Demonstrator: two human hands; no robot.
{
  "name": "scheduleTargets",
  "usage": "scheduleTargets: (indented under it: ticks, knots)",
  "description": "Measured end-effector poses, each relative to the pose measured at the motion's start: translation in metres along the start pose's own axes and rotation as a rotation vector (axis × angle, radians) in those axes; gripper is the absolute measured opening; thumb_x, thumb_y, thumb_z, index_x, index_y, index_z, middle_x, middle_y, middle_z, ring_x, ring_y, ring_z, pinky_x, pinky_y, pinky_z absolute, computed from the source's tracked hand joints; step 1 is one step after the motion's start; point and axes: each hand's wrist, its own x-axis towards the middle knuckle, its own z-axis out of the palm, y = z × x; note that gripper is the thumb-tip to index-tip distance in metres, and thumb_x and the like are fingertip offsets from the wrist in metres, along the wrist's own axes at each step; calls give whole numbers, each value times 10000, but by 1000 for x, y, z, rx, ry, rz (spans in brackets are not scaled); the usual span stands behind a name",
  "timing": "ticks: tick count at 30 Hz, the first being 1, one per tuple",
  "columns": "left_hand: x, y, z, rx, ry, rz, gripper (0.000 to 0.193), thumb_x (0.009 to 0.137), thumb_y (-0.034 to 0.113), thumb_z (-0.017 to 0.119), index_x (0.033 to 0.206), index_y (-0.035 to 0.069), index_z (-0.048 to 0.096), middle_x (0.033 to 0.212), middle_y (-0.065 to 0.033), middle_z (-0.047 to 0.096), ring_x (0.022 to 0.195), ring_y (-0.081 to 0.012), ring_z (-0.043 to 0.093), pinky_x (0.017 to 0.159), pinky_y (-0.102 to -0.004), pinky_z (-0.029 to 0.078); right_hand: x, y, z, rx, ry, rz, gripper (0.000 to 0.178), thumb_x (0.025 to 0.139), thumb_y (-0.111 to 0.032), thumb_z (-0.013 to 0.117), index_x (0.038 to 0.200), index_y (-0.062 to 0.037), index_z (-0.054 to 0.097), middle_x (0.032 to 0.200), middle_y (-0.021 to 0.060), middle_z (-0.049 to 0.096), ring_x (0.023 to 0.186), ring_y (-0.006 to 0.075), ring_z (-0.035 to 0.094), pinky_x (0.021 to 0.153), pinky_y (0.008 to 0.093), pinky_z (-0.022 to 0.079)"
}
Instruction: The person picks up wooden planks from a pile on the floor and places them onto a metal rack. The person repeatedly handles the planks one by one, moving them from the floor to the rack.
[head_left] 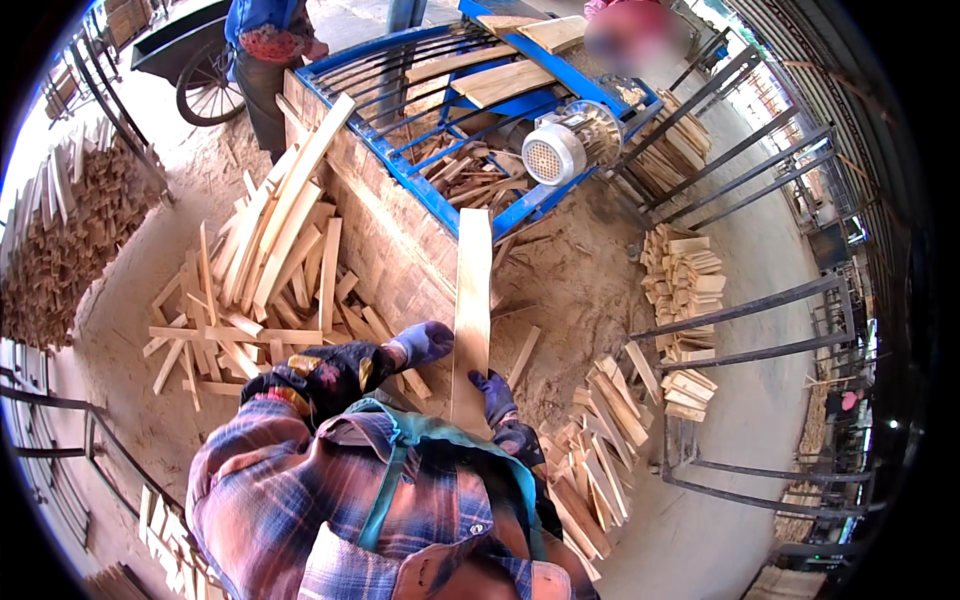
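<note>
A long, pale wooden board (pixel 472 310) stretches away from my body toward the blue machine frame. My right hand (pixel 493 397), in a dark purple glove, grips its right edge near the close end, with the thumb on the upper face. On the other side, farther up, my left hand (pixel 424 343) in a purple glove is closed against the board's left edge; its fingertips are partly hidden. Dark patterned sleeve covers show on both forearms. Beyond the board's far end is the blue metal frame (pixel 420 205), with several boards (pixel 505 82) on top and a silver motor (pixel 556 150) at its side.
Loose wood strips (pixel 290 235) are heaped at left, with another pile (pixel 600 450) at right. Stacked short pieces (pixel 685 290) stand beyond it. Metal rails (pixel 745 315) jut in from the right. One person (pixel 265 50) stands at far left, another (pixel 635 30) behind the machine.
</note>
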Motion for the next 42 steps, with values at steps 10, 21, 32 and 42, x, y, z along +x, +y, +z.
scheduleTargets:
  ticks: [10,21,32,42]
  knots:
    - [44,7,-31,135,-16,114,303,817,199,662,1080,51,632,1024,-112,673,967,-194,632,860,-303,494,27,11,-10,356,238,-96,379,816,-198,719,1116,14,625,1028,57,663,901,160,590,833,301,453]
    - [135,110,-205,671,658,349,478,752,348,655,1168,127,568,1046,-148,622,989,-344,581,839,-432,469,101,-34,22,427,284,7,380,829,-213,694,1116,23,617,984,39,646,859,144,562,794,287,444]
    - [232,136,-384,920,733,-275,968,643,667,672,1396,143,363,1398,-163,417,1280,-342,404,1055,-422,320,127,-108,42,733,283,-42,231,874,-112,599,1061,24,607,926,26,633,785,91,592,742,234,489]
    - [179,81,-454,756,521,-269,761,638,594,728,1153,44,624,1116,-157,642,1048,-301,604,902,-346,455,352,-257,193,1001,-187,220,367,938,-397,526,1093,-73,599,1041,71,639,888,202,607,780,354,497]
